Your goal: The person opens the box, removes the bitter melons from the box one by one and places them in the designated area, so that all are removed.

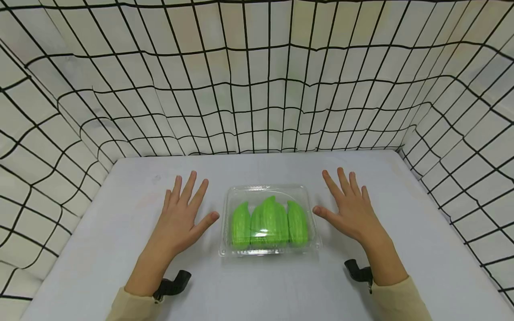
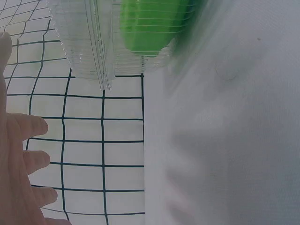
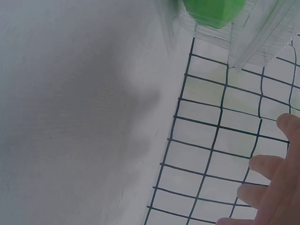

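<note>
A clear plastic clamshell box [image 1: 269, 254] with its lid down sits mid-table. Inside it several bright green ridged pieces [image 1: 298, 223] stand side by side, shaped like star fruit or small gourds; their exact kind is unclear. To the left of the box my left hand [image 1: 178, 225] hovers with fingers spread, apart from it. On the other side my right hand [image 1: 353, 214] is likewise spread, its thumb near the box's right edge without evident contact. Both wrist views show part of the box, in the left wrist view its clear wall [image 2: 79, 42], and fingers holding nothing.
The white table [image 1: 269, 290] carries the box. Black netting [image 1: 257, 84] over white panels rises behind the table and along both sides. Each wrist wears a dark camera mount [image 1: 172, 284].
</note>
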Available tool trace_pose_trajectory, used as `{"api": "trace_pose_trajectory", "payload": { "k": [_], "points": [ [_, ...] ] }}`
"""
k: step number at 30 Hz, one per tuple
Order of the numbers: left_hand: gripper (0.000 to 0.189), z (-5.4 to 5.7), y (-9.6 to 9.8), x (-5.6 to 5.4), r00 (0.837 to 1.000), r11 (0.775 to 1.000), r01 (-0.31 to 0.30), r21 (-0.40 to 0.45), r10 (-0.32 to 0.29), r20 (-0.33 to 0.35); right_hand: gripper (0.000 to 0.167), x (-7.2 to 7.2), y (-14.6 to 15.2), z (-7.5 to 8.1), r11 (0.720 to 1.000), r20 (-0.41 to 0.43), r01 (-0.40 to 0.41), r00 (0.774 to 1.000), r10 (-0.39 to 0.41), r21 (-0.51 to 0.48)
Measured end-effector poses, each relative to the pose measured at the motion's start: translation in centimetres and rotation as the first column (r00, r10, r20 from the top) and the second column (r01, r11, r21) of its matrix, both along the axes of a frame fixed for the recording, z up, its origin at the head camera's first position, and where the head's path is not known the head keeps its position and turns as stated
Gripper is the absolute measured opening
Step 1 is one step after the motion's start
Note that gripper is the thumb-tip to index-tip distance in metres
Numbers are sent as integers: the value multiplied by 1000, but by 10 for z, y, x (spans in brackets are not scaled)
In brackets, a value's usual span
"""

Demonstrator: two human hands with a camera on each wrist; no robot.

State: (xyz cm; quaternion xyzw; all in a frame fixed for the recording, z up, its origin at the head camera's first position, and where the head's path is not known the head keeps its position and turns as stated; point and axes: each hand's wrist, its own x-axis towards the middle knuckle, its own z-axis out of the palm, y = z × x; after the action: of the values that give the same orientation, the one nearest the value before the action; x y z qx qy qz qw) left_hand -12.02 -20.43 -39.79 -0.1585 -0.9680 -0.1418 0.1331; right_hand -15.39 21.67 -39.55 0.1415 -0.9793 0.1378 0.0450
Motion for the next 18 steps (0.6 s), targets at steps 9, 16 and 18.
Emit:
{"api": "trace_pose_trajectory", "payload": {
  "k": [9,16,18],
  "points": [
    [81,2,-1,1,999,1000,8,26,-9,32,95,-1,-4,2,1000,-2,-2,1000,2,-8],
    [74,3,1,1,995,993,48,110,-57,78,96,2,-8,3,999,-11,-24,1000,24,-37],
    [72,3,2,2,992,989,49,138,-64,104,96,3,-10,4,999,-16,-32,999,31,-43]
  ]
}}
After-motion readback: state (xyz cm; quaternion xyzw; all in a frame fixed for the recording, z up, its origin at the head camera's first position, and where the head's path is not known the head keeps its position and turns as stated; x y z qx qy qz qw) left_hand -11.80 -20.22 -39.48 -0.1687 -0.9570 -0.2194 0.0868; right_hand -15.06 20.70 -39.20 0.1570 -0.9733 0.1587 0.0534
